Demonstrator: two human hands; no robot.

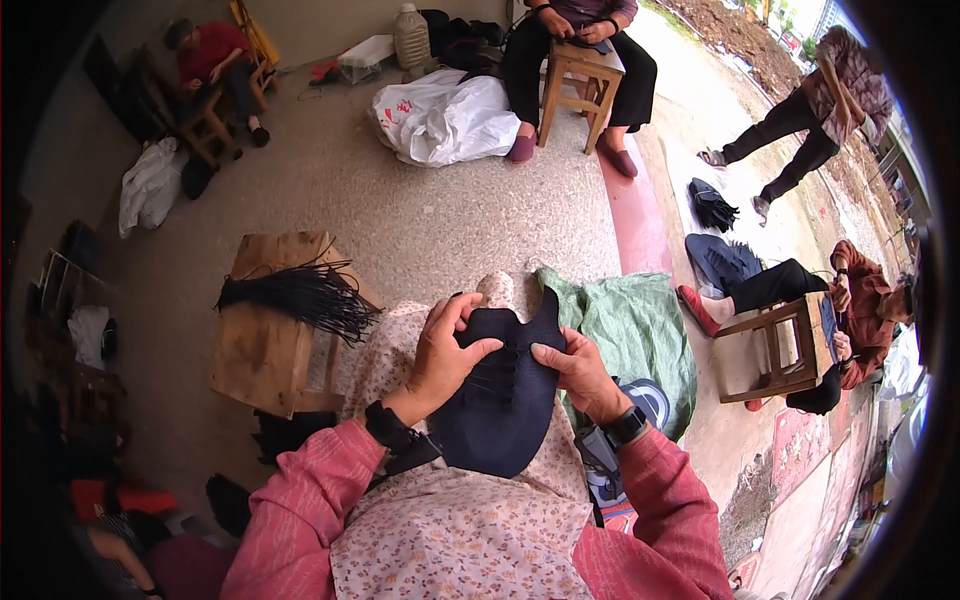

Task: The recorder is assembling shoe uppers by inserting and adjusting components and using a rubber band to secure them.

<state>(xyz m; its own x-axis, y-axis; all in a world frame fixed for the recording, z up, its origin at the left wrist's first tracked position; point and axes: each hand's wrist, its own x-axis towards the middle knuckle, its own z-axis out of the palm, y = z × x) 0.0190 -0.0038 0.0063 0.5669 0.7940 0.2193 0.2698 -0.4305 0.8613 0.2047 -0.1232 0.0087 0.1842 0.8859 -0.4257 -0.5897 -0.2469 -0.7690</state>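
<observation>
Above my lap, both hands hold a dark navy shoe upper (495, 425) with a rounded lower end and two prongs at the top. Thin dark laces cross its middle. My left hand (443, 357) grips its upper left edge, the thumb lying over the front near the laces. On the opposite edge, my right hand (583, 375) pinches the upper with the thumb on top; its other fingers are partly hidden behind. To the left, a bundle of black laces (305, 295) lies on a wooden stool (255, 345). A floral apron (450, 530) covers my lap.
A green woven sack (640, 330) lies right of my knees. Ahead, a person sits behind a wooden stool (583, 65), beside a white plastic bag (445, 115). Another seated person works at a stool (775, 345) on the right, near piled dark uppers (722, 262). Someone stands farther back.
</observation>
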